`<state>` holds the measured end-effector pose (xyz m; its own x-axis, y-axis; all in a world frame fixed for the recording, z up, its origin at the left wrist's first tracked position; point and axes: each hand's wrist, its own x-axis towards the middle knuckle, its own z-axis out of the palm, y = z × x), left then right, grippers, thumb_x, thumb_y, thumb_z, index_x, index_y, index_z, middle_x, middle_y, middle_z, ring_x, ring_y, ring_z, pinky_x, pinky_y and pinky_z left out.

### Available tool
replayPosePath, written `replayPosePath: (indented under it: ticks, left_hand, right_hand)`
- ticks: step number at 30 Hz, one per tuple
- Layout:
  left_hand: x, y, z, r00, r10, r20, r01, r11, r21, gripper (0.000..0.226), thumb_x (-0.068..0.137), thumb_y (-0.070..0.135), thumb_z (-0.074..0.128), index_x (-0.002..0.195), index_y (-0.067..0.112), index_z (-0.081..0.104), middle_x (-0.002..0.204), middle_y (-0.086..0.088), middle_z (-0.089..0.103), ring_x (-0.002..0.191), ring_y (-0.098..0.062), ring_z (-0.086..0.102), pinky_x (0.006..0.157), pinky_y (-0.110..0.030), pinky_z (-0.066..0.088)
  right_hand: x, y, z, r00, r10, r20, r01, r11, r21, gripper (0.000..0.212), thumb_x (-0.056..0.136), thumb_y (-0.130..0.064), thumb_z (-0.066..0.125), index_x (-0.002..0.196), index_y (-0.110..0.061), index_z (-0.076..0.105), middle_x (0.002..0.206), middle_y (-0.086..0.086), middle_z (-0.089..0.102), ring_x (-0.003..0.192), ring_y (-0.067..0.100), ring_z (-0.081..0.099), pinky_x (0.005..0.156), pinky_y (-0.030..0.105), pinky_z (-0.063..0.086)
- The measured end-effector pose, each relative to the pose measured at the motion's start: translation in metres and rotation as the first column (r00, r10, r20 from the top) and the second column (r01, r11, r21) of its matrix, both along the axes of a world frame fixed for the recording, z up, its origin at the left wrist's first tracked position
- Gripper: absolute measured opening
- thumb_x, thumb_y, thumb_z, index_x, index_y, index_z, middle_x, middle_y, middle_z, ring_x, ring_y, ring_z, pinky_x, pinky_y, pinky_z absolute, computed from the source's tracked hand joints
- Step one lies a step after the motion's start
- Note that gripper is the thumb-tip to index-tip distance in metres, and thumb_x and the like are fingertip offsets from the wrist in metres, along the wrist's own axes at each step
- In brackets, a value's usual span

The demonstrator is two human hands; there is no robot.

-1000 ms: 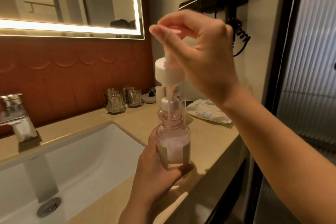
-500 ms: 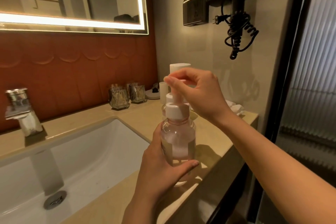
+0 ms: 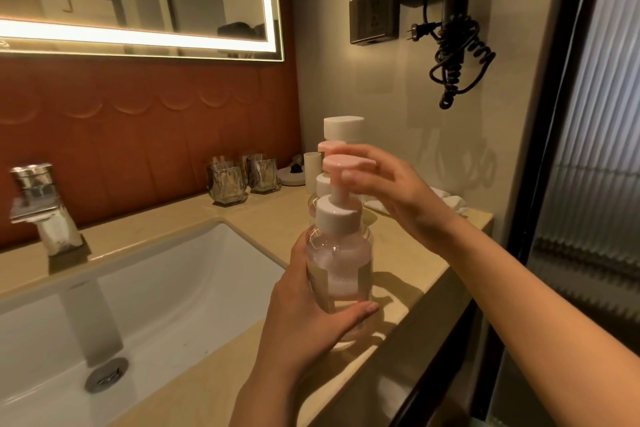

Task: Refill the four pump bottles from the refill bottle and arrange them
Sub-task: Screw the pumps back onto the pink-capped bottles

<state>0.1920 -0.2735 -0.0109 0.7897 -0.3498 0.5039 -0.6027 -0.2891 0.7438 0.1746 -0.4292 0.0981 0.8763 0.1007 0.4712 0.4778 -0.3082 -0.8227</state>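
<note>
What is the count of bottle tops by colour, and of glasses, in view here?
Pink bottle tops: 2
White bottle top: 1
Glasses: 2
Total: 5

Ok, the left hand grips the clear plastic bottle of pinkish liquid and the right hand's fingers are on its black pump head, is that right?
No: the pump head is pale pink, not black, as the head view shows. The left hand grips the clear plastic bottle and the right hand has its fingers on it.
</note>
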Motion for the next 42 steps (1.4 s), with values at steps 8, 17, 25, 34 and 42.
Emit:
replayPosePath:
  ticks: [8, 17, 25, 34, 42]
  left_hand:
    - [0.001, 0.0, -0.001, 1.0, -0.014, -0.008, 0.014, 1.0, 0.019, 0.11, 0.043, 0.071, 0.071, 0.133, 0.055, 0.009, 0.112, 0.043, 0.033, 0.111, 0.007, 0.037, 0.092, -0.016, 0.036]
    - [-0.003, -0.001, 0.001, 1.0, -0.006, -0.002, 0.006, 1.0, 0.023, 0.109, 0.044, 0.071, 0.069, 0.136, 0.05, 0.014, 0.116, 0.037, 0.035, 0.111, 0.005, 0.039, 0.09, -0.015, 0.038]
    - [-0.002, 0.0, 0.0, 1.0, -0.014, -0.019, 0.014, 1.0, 0.021, 0.1, 0.052, 0.052, 0.082, 0.127, 0.058, 0.016, 0.104, 0.044, 0.041, 0.096, 0.015, 0.046, 0.082, -0.01, 0.04]
    - [-0.004, -0.001, 0.004, 1.0, -0.004, 0.011, 0.004, 0.999, 0.033, 0.096, 0.044, 0.074, 0.065, 0.121, 0.062, 0.008, 0.107, 0.05, 0.029, 0.094, 0.032, 0.033, 0.077, 0.002, 0.029]
    - [0.001, -0.001, -0.002, 1.0, 0.0, 0.016, 0.0, 0.999, 0.04, 0.097, 0.051, 0.058, 0.08, 0.119, 0.066, 0.012, 0.1, 0.054, 0.035, 0.093, 0.03, 0.038, 0.075, -0.003, 0.034]
  right_hand:
    - [-0.002, 0.0, -0.007, 0.995, 0.055, -0.08, -0.057, 0.998, -0.023, 0.036, 0.063, -0.024, 0.071, 0.099, -0.021, 0.067, 0.108, -0.004, 0.069, 0.103, 0.011, 0.064, 0.093, 0.028, 0.05]
    - [0.0, 0.006, -0.017, 0.999, -0.016, -0.045, 0.017, 1.0, 0.021, 0.051, 0.058, -0.031, 0.075, 0.107, -0.019, 0.065, 0.108, 0.0, 0.069, 0.103, 0.014, 0.063, 0.094, 0.036, 0.05]
    - [-0.001, 0.026, -0.026, 0.943, -0.306, 0.129, 0.325, 0.932, -0.16, 0.089, 0.056, -0.065, 0.073, 0.129, -0.024, 0.045, 0.124, -0.003, 0.051, 0.111, 0.013, 0.052, 0.087, 0.029, 0.049]
    - [-0.004, -0.003, -0.027, 0.997, 0.068, -0.028, -0.067, 0.997, 0.034, 0.04, 0.079, -0.024, 0.06, 0.118, -0.016, 0.06, 0.12, -0.002, 0.064, 0.116, 0.012, 0.056, 0.102, 0.036, 0.041]
    - [-0.002, 0.021, -0.03, 0.935, -0.306, 0.181, 0.315, 0.949, -0.023, 0.051, 0.052, -0.055, 0.071, 0.087, -0.021, 0.056, 0.088, -0.01, 0.061, 0.075, -0.004, 0.051, 0.066, 0.009, 0.039]
